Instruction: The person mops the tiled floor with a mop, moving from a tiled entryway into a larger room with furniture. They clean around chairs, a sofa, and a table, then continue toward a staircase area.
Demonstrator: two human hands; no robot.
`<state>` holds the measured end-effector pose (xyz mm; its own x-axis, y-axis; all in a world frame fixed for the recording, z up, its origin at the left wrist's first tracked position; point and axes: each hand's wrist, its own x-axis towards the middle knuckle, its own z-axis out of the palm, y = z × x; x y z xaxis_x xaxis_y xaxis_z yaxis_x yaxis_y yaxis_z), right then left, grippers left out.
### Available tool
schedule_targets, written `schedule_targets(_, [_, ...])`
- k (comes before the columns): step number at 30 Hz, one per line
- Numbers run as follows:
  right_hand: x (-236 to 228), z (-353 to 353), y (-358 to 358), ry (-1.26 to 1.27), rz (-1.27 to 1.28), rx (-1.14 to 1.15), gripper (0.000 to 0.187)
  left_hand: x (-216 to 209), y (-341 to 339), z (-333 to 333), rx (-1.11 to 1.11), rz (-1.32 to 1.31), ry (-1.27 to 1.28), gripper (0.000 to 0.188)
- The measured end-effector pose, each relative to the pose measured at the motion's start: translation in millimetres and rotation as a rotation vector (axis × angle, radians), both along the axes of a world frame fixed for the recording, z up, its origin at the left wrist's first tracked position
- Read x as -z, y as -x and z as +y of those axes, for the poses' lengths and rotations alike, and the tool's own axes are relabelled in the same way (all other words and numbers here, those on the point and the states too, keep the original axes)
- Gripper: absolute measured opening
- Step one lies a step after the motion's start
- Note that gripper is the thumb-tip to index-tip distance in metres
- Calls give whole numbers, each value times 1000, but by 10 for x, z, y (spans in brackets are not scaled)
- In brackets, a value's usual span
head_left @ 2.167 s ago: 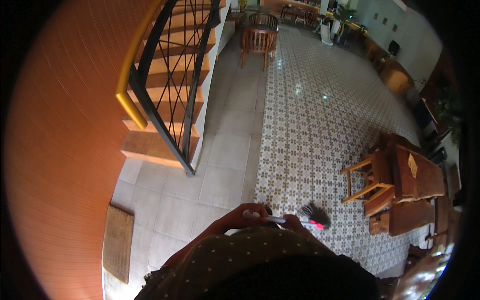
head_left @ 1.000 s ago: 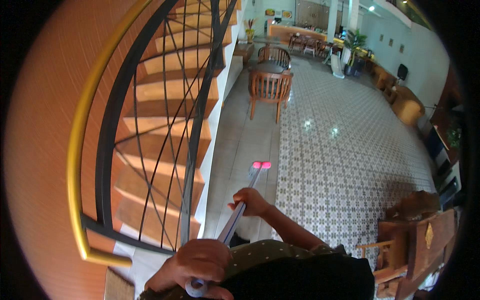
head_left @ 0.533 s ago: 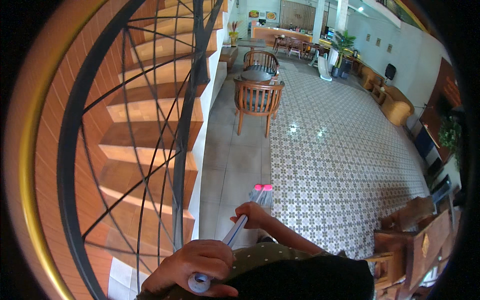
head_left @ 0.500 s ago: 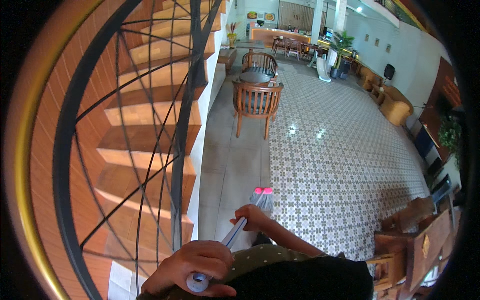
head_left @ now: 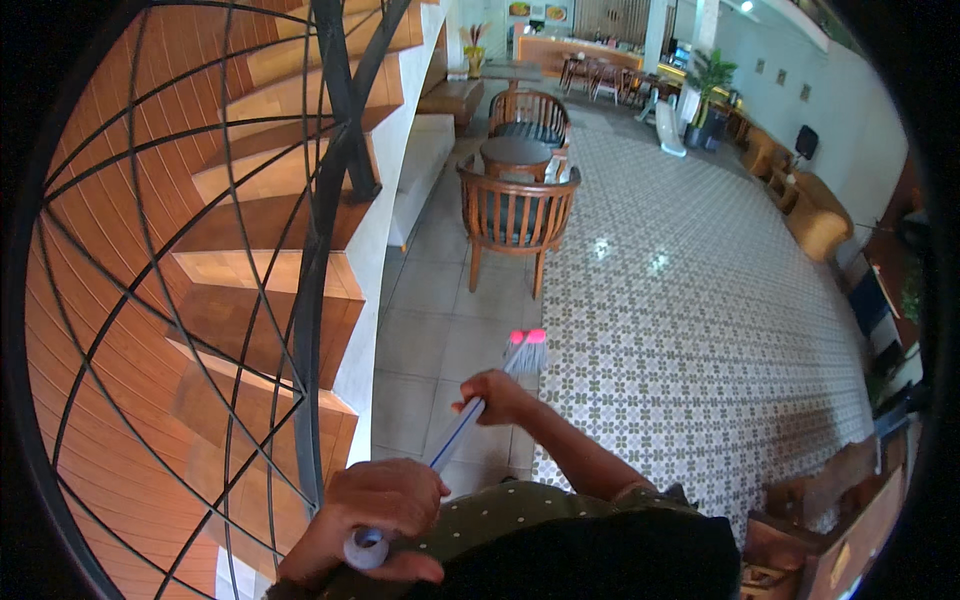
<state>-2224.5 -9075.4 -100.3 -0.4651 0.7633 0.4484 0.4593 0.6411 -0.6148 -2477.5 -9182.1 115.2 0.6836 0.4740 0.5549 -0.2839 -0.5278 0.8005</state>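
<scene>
A mop with a pink head (head_left: 527,337) and grey strands rests on the grey tiles, right beside the edge of the patterned floor. Its pale handle (head_left: 456,437) with a blue stripe slants back towards me. My left hand (head_left: 388,497) is closed around the top end, where the round hollow tip shows below the fingers and the thumb sticks out. Further down the shaft, my right hand (head_left: 497,396) wraps round it. The strands lie on the near side of the pink head.
Left of me rises a wooden staircase (head_left: 275,222) behind a black metal railing (head_left: 320,260). Ahead stand a wooden armchair (head_left: 517,210), a round table (head_left: 515,152) and a pale sofa (head_left: 425,165). Wooden furniture (head_left: 835,520) is close on the right, with wicker seats (head_left: 815,215) along the wall.
The mop head has slid forward, away from me, and both hands have moved with the handle. The armchair looks a little nearer, and the view has shifted.
</scene>
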Motion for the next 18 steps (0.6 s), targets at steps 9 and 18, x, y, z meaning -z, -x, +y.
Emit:
schedule_targets(9, [1347, 1279, -297, -16, 167, 94, 22, 2194, -977, 1890, -326, 174, -30, 17])
schedule_targets(18, [2721, 1831, -421, 312, 197, 200, 32, 3254, -1304, 2992, 58, -202, 65, 32])
